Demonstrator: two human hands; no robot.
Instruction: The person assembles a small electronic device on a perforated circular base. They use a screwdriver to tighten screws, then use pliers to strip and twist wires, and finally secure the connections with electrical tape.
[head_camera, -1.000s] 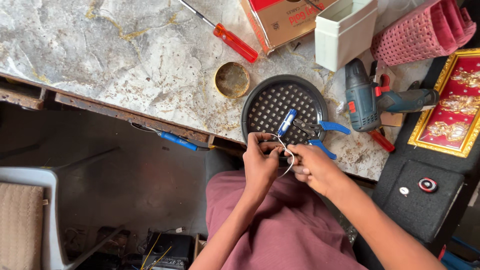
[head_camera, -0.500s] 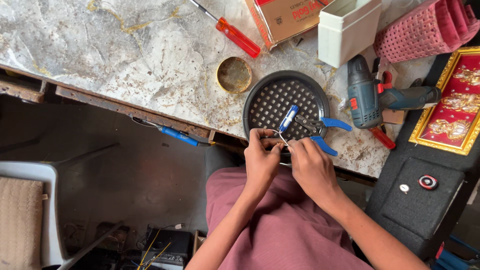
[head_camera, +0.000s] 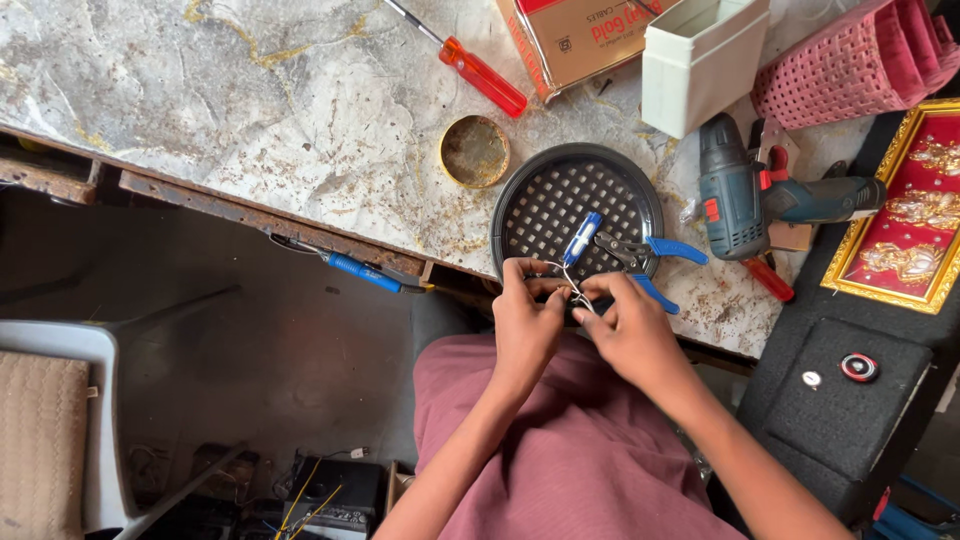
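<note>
Pinching thin wire (head_camera: 570, 287) | left hand (head_camera: 525, 325) and right hand (head_camera: 630, 325) | over black round grille (head_camera: 540, 215)

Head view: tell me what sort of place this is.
Probably a small repair or electrical workbench. A cordless drill, a red-handled screwdriver and blue-handled pliers lie on a worn, chipped stone top, and both hands work thin wire at its edge.
</note>
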